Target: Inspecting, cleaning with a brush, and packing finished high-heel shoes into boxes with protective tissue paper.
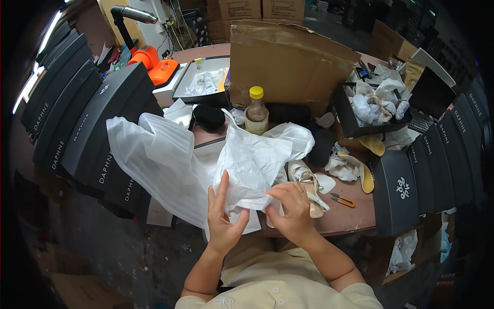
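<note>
A crumpled sheet of white tissue paper (249, 159) lies in front of me, bunched over the middle of the table. My right hand (290, 211) pinches its near edge between thumb and fingers. On the paper's left side rests my left hand (225, 221), its fingers stretched out and the thumb spread apart near the lower edge. A larger, thin white sheet (159, 159) drapes leftward over the table edge. Just right of the paper, partly beneath it, is a pale strappy sandal (314, 198) with a metal ring trim. Orange-handled thread snips (343, 200) lie beyond the sandal.
Dark shoe boxes (110, 118) are stacked at the left, with more boxes (399, 190) at the right. A yellow-capped bottle (256, 110) stands behind the paper, before a cardboard panel (288, 64). A black box (373, 126) of crumpled paper and an orange-based lamp (154, 64) stand farther back.
</note>
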The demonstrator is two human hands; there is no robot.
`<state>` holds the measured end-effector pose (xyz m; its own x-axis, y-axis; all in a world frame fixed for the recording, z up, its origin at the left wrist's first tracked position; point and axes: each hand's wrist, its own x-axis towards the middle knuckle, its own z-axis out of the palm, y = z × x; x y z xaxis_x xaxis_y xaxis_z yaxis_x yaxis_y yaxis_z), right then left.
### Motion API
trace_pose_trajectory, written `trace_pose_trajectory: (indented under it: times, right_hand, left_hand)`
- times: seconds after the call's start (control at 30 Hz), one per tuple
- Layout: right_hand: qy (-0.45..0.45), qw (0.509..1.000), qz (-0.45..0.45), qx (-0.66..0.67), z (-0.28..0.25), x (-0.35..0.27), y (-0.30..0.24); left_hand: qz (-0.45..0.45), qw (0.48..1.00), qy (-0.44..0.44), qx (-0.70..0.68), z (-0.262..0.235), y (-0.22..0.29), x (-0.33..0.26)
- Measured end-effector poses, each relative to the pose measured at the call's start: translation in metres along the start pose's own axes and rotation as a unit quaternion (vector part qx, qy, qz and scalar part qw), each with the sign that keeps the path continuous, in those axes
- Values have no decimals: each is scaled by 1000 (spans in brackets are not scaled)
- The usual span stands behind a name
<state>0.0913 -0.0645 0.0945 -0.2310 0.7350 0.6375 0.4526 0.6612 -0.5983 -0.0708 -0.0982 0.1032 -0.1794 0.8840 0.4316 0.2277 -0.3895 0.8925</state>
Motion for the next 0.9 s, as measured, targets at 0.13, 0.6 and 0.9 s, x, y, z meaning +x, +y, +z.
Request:
trace_pose_trajectory:
  times: [0.13,0.6,0.9]
  right_hand:
    - [-27,995,84,53,-19,10,5]
    - [-361,875,250,-206,35,-47,23]
    - [-12,709,426,562,-104,-99,11]
  left_hand:
    - [79,942,-29,326,-21,-20,-2]
    - [105,968,147,172,-31,37,170]
    - [569,728,229,307,25,78,210]
